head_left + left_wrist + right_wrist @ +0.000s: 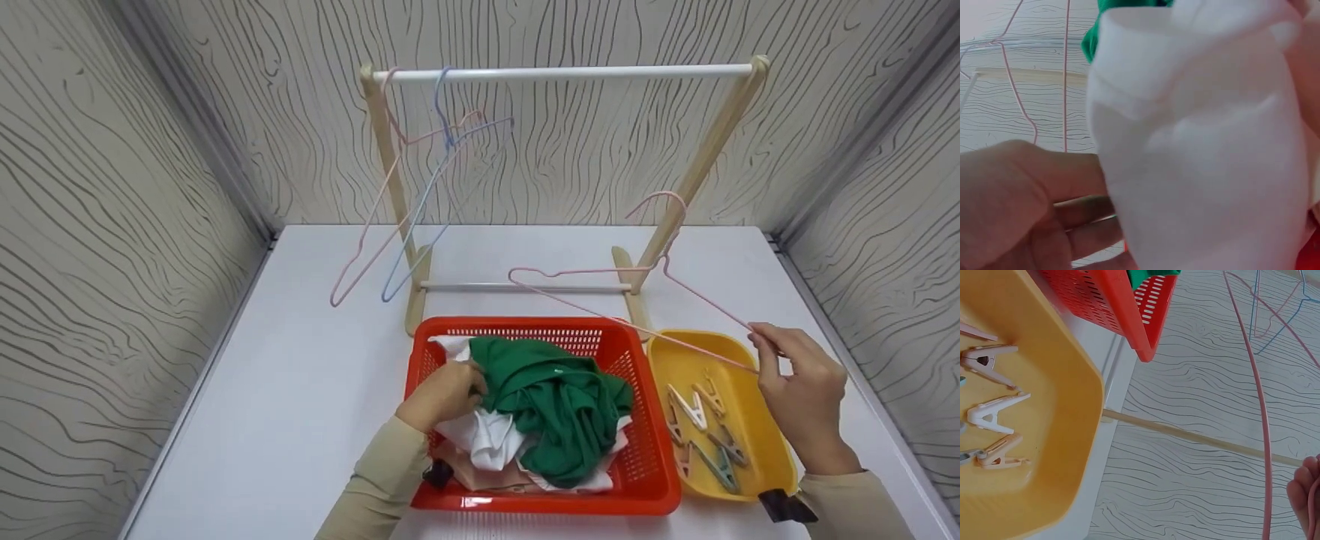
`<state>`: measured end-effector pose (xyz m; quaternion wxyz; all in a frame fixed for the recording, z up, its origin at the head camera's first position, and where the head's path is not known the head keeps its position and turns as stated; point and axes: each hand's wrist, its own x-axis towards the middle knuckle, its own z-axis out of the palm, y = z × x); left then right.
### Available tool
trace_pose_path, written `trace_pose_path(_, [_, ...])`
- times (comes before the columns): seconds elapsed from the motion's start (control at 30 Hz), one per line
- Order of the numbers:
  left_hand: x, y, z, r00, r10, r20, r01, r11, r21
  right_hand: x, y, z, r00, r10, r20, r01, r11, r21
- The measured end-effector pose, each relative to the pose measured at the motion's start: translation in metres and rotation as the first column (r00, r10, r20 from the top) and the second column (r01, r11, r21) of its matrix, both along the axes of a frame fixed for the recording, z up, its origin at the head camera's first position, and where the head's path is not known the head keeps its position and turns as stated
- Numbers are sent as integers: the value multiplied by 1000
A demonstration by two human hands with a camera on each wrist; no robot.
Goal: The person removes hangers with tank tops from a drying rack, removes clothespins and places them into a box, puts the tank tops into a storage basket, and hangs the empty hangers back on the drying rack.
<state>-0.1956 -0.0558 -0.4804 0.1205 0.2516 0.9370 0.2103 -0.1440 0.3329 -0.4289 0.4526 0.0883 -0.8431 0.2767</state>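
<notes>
A pink clothes hanger [577, 270] is in my right hand [806, 390], which pinches one end of it between thumb and fingers above the yellow tray [780, 450]. Its hook points up and away. My left hand [442, 394] reaches into the red basket [664, 480], its bent fingers against the heaped clothes. A green garment [555, 405] lies on top there, with white cloth [487, 439] beside and under it. In the left wrist view, white cloth [1202, 135] hides the fingertips, so I cannot tell whether they grip any fabric.
A wooden rack with a white bar [562, 73] stands behind the basket. One pink hanger [364, 247] and one blue hanger [424, 206] hang at its left end. Several clothespins [720, 465] lie in the yellow tray. Patterned walls enclose the white table [300, 360].
</notes>
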Motion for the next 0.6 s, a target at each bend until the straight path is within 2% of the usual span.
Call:
trace_pose_path(0.13, [1,0,3,996,0,95,2,1000,-20,-2,-5,3,1000,-22,6,22,1000,-3])
trace_pose_path(0.27, [1,-1,6,991,19,129,-21,1000,11,-4,-9,7,999,-43,19,43,999,-6])
trace_pose_path(0.4, [-1,-3,6,992,31,119,-38,998,56,-7,-10,10,997,-74,31,75,997,-15])
trace_pose_path(0.6, [-4,-2,2,998,52,23,-55,985,161,-15,-12,15,994,-105,-21,104,994,-45])
